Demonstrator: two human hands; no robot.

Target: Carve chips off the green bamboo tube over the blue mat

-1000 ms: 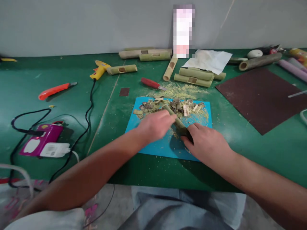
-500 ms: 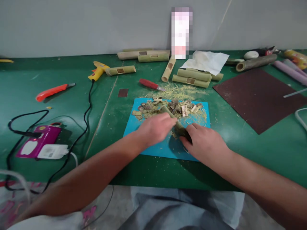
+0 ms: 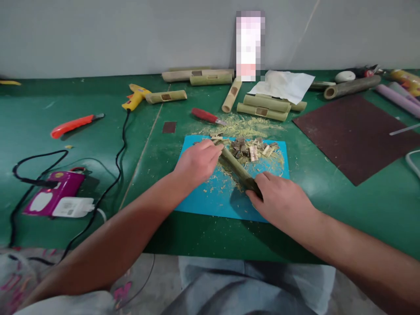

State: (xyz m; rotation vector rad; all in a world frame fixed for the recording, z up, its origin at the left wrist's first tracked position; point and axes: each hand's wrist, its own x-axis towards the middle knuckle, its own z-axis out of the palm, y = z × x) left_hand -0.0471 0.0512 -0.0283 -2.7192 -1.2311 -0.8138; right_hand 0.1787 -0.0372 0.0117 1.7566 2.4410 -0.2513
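Observation:
A greenish bamboo tube (image 3: 236, 166) slants over a blue sheet (image 3: 210, 201), its near end wrapped in the fingers of my right hand (image 3: 282, 197). At the tube's far end is my left hand (image 3: 198, 162), with fingers closed in a pinch; whatever they hold is hidden. Around that end lie bamboo chips (image 3: 252, 151) and shavings, partly covered by my left hand. Just beyond the sheet, a red-handled blade tool (image 3: 205, 115) rests beside pale bamboo dust (image 3: 251, 126).
Several notched bamboo tubes (image 3: 262, 111) lie toward the back, near a white paper (image 3: 285, 85). A yellow glue gun (image 3: 136, 97), orange cutter (image 3: 74, 126) and purple power strip (image 3: 59, 190) with cables are left. A dark brown sheet (image 3: 354, 135) lies right.
My left hand has slid from the middle of the bamboo tube to its far end, up and to the left. My right hand keeps its grip at the near end.

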